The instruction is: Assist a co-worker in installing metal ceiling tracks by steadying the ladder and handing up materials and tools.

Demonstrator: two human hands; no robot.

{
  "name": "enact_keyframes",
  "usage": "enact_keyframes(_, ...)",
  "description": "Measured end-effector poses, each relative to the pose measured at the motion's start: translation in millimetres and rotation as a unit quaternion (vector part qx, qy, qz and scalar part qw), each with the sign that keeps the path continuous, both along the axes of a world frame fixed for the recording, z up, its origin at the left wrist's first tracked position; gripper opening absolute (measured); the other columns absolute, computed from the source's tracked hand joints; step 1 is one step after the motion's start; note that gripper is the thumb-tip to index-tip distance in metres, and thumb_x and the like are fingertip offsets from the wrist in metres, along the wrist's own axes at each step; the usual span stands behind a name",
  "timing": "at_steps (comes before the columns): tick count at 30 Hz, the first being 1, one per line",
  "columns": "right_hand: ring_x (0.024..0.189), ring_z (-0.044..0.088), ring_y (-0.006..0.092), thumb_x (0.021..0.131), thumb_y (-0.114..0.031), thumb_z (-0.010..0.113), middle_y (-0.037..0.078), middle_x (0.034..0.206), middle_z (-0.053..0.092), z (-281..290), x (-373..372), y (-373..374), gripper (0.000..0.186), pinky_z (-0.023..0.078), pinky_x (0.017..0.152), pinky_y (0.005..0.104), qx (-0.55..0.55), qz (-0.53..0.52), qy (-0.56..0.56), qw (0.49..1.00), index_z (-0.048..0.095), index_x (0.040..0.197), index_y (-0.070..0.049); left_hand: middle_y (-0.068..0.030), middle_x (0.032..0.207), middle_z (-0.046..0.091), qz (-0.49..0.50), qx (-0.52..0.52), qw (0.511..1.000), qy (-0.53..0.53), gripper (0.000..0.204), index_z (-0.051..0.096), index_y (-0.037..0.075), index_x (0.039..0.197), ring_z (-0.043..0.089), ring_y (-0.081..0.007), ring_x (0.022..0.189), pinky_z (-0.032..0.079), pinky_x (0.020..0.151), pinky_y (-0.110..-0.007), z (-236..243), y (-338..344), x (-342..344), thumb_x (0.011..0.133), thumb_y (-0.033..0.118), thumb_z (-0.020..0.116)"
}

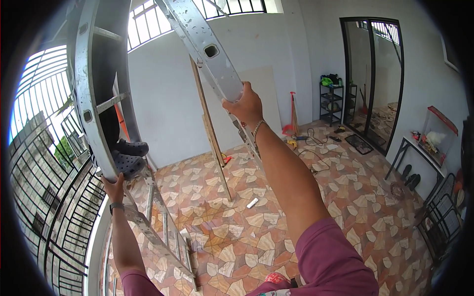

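Observation:
An aluminium ladder [201, 43] rises in front of me, its paint-spotted rails spread apart. My left hand [114, 186] is closed around the lower part of the left rail, just below a co-worker's feet. Higher up, my right hand [247, 107] grips the end of the right rail, thumb across its front. The co-worker stands on the ladder in dark clogs [129, 160]; the upper body is out of view. More ladder legs and rungs [160, 232] slope down to the tiled floor [276, 237].
A wooden pole [210, 133] leans behind the ladder. Barred openings [54, 118] line the left side. By the far wall are a red-handled tool [292, 111], cables and a black shelf rack [331, 103]. A sliding door [373, 79] and a side table [424, 153] stand right.

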State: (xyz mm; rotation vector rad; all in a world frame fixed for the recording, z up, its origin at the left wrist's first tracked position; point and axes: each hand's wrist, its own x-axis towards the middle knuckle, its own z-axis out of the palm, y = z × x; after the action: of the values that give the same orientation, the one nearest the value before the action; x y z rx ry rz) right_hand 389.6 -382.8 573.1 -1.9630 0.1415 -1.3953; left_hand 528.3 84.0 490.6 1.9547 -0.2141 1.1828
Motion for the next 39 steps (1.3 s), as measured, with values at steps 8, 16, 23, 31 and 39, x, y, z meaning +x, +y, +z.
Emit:
enact_keyframes(8,0.081,0.06,0.0335,0.057,-0.028,0.069,0.019,0.087,0.059,-2,1,-2,0.056,0.048,0.071,0.0384,-0.004,-0.017,-0.022,1.0,0.044,0.1,-0.001,-0.0158,0.088,0.055,-0.013,-0.007,1.0,-0.026,0.067,0.04,-0.004,0.11,0.053,-0.0236,0.079,0.043,0.073,-0.032,0,-7,-3,0.065,0.033,0.073)
enact_keyframes(16,0.081,0.06,0.0313,0.058,-0.03,0.07,0.018,0.087,0.06,-3,4,1,0.061,0.048,0.072,0.0368,-0.005,-0.01,-0.025,1.0,0.043,0.105,-0.001,-0.0117,0.079,0.052,-0.025,-0.023,0.999,0.013,0.058,0.042,0.0,0.102,0.05,-0.0209,0.071,0.043,0.068,-0.032,2,-6,-9,0.064,0.031,0.072)
enact_keyframes(23,0.08,0.06,0.0325,0.058,-0.029,0.07,0.017,0.087,0.06,-3,3,0,0.057,0.048,0.07,0.0381,-0.008,-0.015,-0.041,0.999,0.044,0.102,-0.002,-0.015,0.089,0.055,-0.023,-0.019,1.0,0.007,0.059,0.042,0.0,0.104,0.053,-0.0249,0.081,0.043,0.075,-0.034,1,-4,-5,0.064,0.03,0.072)
enact_keyframes(31,0.081,0.06,0.0313,0.058,-0.031,0.071,0.018,0.087,0.06,-2,3,-1,0.064,0.048,0.073,0.0368,-0.01,-0.017,-0.017,1.0,0.043,0.107,0.0,-0.0215,0.106,0.052,-0.017,-0.022,0.998,0.049,0.075,0.035,-0.003,0.12,0.052,-0.0296,0.099,0.04,0.086,-0.035,-3,4,5,0.063,0.028,0.073)
enact_keyframes(39,0.081,0.06,0.0315,0.058,-0.03,0.071,0.018,0.087,0.06,-2,2,-1,0.063,0.048,0.072,0.0369,-0.016,-0.016,-0.023,0.999,0.042,0.106,0.0,-0.0255,0.113,0.047,-0.017,-0.014,0.998,0.056,0.083,0.032,-0.007,0.123,0.047,-0.0336,0.108,0.036,0.091,-0.036,0,3,3,0.063,0.034,0.071)
